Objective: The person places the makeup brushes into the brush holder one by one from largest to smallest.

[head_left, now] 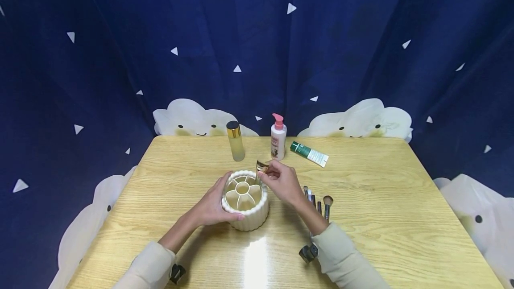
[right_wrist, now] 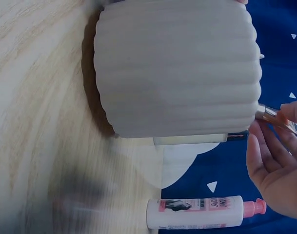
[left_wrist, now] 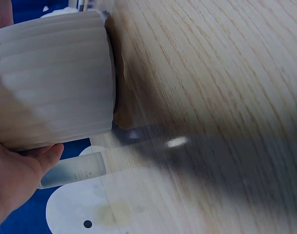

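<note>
A cream, ribbed round organizer [head_left: 250, 220] with petal-shaped compartments around a central ring stands on the table. My left hand [head_left: 213, 204] grips its left side, thumb along the near side below the scalloped rim. At the far right of the rim, my right hand [head_left: 282, 181] pinches a slim, shiny gold tube [head_left: 262, 167]. The tube's lower end reaches down into the organizer at the rim; its exact kind is unclear. In the right wrist view, the gold tube [right_wrist: 272, 117] sticks out past the rim between thumb and fingers.
Behind the organizer stand a bottle with a black-and-gold cap [head_left: 236, 142] and a white pump bottle [head_left: 278, 141] with a pink top. A green-and-white squeeze tube [head_left: 310, 153] lies to their right. Several makeup brushes [head_left: 327, 204] lie beside and partly under my right forearm.
</note>
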Action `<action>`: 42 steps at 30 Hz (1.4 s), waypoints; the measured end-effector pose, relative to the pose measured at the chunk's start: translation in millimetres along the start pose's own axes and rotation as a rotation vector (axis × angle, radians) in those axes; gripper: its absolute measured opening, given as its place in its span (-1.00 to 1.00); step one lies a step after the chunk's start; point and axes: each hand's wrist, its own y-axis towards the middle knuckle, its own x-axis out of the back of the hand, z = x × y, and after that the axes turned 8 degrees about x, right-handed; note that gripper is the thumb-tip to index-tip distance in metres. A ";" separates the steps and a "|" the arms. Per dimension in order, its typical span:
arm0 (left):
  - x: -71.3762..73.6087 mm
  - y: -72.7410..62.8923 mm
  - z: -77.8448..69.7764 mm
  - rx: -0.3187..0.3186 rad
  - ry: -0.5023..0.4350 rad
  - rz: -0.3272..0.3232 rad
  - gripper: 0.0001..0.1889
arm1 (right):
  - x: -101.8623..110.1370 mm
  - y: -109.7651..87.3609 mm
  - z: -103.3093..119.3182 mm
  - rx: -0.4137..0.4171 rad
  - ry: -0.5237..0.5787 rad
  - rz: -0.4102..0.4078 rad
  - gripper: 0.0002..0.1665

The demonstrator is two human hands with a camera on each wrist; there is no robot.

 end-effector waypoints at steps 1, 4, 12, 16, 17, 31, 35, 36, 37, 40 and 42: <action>0.0 0.2 0.1 0.000 0.001 0.001 0.36 | -0.5 -0.3 0.1 0.004 -0.014 -0.001 -0.85; 0.4 0.3 -0.2 -0.008 0.006 0.000 0.36 | -3.0 -1.5 -1.1 0.019 -0.054 0.006 -0.86; 1.2 -0.1 -2.8 -0.010 0.011 -0.002 0.34 | -7.5 -6.3 -4.2 0.095 -0.116 0.052 -0.80; 1.1 -1.0 -3.5 -0.014 0.014 0.004 0.33 | -5.2 -7.9 -5.2 0.071 -0.116 0.064 -0.79; 1.1 -1.1 -3.5 -0.014 0.015 0.004 0.33 | -4.3 -8.1 -5.8 0.060 -0.116 0.067 -0.79; 0.5 -1.6 -2.5 -0.010 0.006 -0.003 0.33 | 14.3 -12.6 -16.7 0.012 -0.077 0.078 -0.81; 0.0 -1.8 -1.9 -0.008 0.010 -0.007 0.33 | 29.6 -17.2 -22.4 -0.008 -0.090 0.068 -0.75; -0.1 -1.8 -1.7 -0.008 0.009 -0.007 0.33 | 33.8 -18.3 -23.4 -0.016 -0.095 0.067 -0.74; -0.2 -1.7 -1.6 -0.009 0.007 -0.009 0.33 | 38.0 -19.4 -24.7 -0.027 -0.103 0.065 -0.72; -0.6 -1.0 -1.1 -0.015 0.000 -0.009 0.33 | 50.9 -23.0 -28.4 -0.055 -0.120 0.058 -0.69; -1.0 -0.6 -1.0 -0.017 -0.002 -0.007 0.33 | 59.5 -25.8 -31.3 -0.073 -0.138 0.054 -0.67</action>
